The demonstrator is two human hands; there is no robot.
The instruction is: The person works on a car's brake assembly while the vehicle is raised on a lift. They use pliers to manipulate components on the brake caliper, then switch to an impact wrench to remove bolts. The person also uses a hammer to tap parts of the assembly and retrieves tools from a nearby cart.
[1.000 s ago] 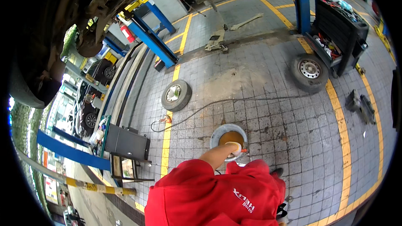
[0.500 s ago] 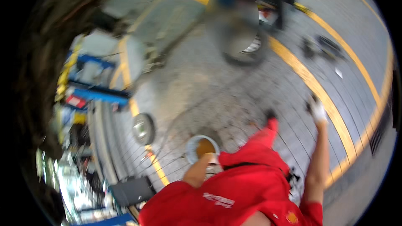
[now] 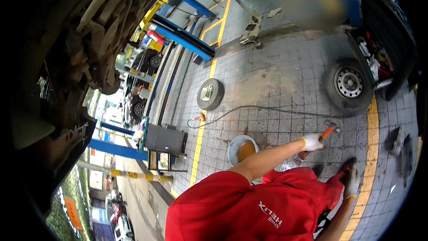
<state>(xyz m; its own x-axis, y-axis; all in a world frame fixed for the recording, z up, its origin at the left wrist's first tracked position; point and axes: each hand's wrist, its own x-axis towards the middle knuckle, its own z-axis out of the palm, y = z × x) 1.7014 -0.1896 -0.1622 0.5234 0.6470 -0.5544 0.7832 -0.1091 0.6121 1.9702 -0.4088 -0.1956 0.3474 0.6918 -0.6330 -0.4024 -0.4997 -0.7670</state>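
Note:
My left hand (image 3: 313, 143), in a white glove, is closed round a hammer (image 3: 328, 132) with an orange handle. The metal head points away from me, and a reddish end shows below my fist. To the left of that hand stands a pale bucket (image 3: 231, 152) with brownish liquid in it, partly behind my forearm. My right hand (image 3: 352, 182), also gloved, is low by my red trouser leg and a dark shoe. Its fingers look dark and are hard to make out, so whether it grips anything is unclear.
One wheel (image 3: 348, 85) is on the tiles by an open black case (image 3: 382, 82); another tyre (image 3: 210, 94) lies left. A black hose (image 3: 267, 108) crosses the floor. Blue lift parts (image 3: 187, 40), a grey cabinet (image 3: 165, 139) and a vehicle underside (image 3: 84, 49) surround the left. Dark parts (image 3: 394, 142) lie right.
My view has turned and steadied. The left hand has gone from beside the bucket to its right, and the hammer now shows in it. The right hand has come in from farther out toward my leg.

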